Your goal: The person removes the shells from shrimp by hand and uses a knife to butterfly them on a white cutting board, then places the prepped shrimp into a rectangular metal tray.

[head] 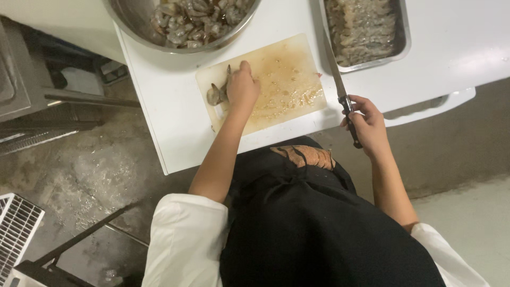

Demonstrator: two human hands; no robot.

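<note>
A cream cutting board, wet and stained brown, lies on the white table. My left hand presses down on a raw grey shrimp at the board's left end. My right hand hangs just off the table's near edge, fingers wrapped round the dark handle of a long knife. Its blade points away from me, between the board and a steel tray.
A round steel bowl of raw shrimp stands at the table's far left. A rectangular steel tray of pale peeled shrimp stands at the far right. Wet concrete floor, a metal rack and metal shelving lie to the left.
</note>
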